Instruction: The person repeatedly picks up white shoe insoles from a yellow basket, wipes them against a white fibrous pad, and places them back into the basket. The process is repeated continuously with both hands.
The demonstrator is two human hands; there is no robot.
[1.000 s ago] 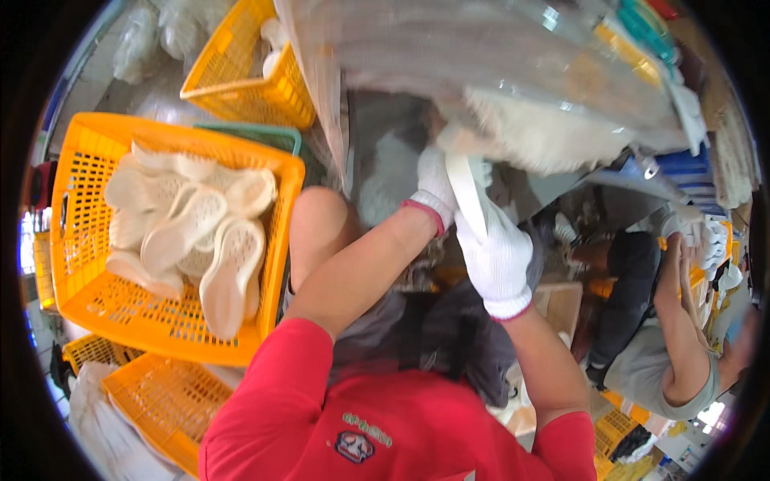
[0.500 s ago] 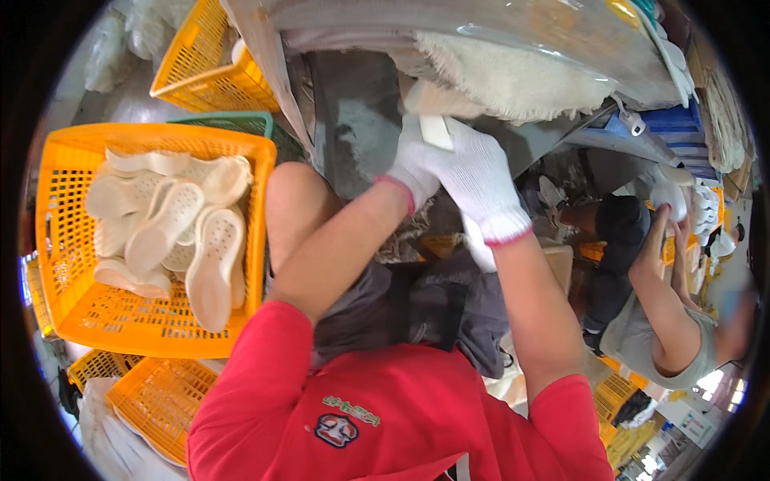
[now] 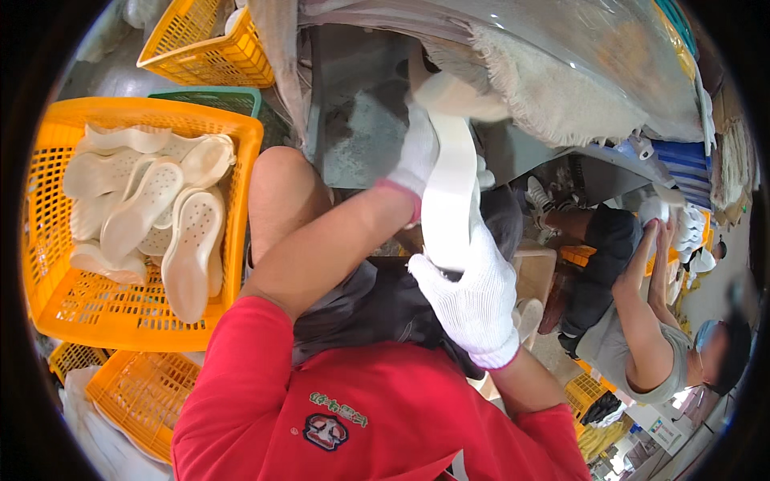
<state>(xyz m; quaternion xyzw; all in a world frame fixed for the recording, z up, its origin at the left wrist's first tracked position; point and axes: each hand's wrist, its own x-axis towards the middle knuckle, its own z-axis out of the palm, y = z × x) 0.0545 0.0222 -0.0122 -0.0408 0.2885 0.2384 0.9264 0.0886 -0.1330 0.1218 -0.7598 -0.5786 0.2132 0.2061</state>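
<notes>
A long, smooth white insole (image 3: pixel 451 196) is held up between my two gloved hands, one end toward my lap and the other toward the work frame. My right hand (image 3: pixel 473 301), in a white knit glove with a red cuff, grips the near end, thumb on the left and fingers on the right. On the left edge, farther up, is my left hand (image 3: pixel 417 152), closed around it and partly hidden behind it. A pale, rounded, blurred piece (image 3: pixel 461 96) meets the far end, under a frayed cream cloth (image 3: pixel 545 92).
To my left, an orange basket (image 3: pixel 144 337) holds several cream perforated insoles (image 3: pixel 148 204). Another orange basket (image 3: pixel 257 56) and a green crate (image 3: pixel 212 98) stand behind it. A plastic-covered frame (image 3: pixel 593 48) overhangs ahead. At right sits another person (image 3: pixel 650 345) handling white pieces.
My right hand has come down toward my lap and now grips the near end. The insole, earlier mostly covered by both hands, now shows lengthwise. The view has shifted slightly.
</notes>
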